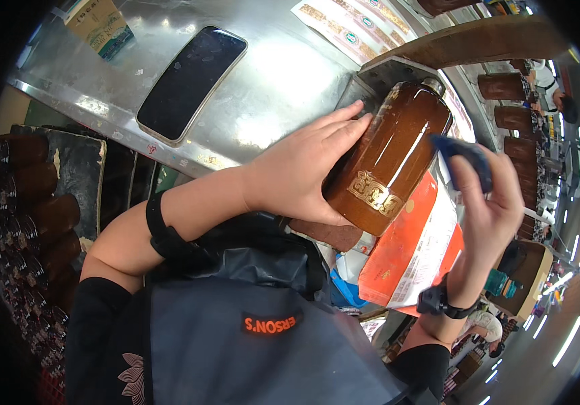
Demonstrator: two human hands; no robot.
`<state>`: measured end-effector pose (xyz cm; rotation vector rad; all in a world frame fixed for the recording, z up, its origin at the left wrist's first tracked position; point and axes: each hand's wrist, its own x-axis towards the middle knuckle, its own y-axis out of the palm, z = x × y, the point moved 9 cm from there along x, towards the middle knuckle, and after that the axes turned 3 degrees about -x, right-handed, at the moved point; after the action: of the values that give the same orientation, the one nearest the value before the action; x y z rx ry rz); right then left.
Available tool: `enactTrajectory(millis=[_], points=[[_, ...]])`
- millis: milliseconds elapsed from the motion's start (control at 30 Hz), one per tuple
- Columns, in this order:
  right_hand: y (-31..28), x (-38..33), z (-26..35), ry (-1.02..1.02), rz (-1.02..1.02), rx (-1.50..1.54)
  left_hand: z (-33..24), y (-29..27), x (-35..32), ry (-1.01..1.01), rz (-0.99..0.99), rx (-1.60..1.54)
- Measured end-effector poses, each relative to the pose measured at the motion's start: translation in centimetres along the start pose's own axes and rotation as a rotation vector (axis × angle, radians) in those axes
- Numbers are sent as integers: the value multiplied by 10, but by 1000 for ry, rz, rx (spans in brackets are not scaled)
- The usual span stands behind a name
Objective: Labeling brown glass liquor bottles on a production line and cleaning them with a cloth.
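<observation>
A glossy brown bottle [398, 152] with gold raised-looking lettering lies tilted on its side, its neck pointing to the far right. My left hand [317, 155] is wrapped along its left side, thumb near the base and fingers toward the shoulder. My right hand [489, 196], slightly blurred, pinches a dark blue, flat piece with a pointed corner [462, 158]. That piece is close to the bottle's right side; whether it touches the glass I cannot tell. Under the bottle's base end shows a reddish-brown block [327, 234].
A black phone [192, 84] and a small carton [99, 28] are on the metal table [283, 54]. Printed label sheets [354, 30] lie at the back. An orange and white sheet [404, 250] is below the bottle. Brown bottles [53, 216] are stacked at left, others [502, 88] at right.
</observation>
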<state>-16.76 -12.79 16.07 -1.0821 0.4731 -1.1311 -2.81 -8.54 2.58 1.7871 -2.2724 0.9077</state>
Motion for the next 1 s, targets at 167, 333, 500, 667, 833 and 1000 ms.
enactTrajectory(millis=[167, 333, 500, 667, 833, 1000], points=[[20, -4, 26, -253, 252, 121, 1, 11, 5, 39, 111, -28], [-10, -12, -11, -70, -86, -4, -6, 4, 4, 9, -35, 25], [-23, -24, -41, 170, -258, -71, -22, 4, 8, 134, -57, -3], [12, -60, 16, -223, 71, 106, -19, -1, 10, 107, -79, -17], [25, -99, 43, -514, 1, -202, -18, -1, 8, 106, -78, -47], [28, -101, 53, -594, -102, -237, -19, -2, 8, 112, -86, -28]])
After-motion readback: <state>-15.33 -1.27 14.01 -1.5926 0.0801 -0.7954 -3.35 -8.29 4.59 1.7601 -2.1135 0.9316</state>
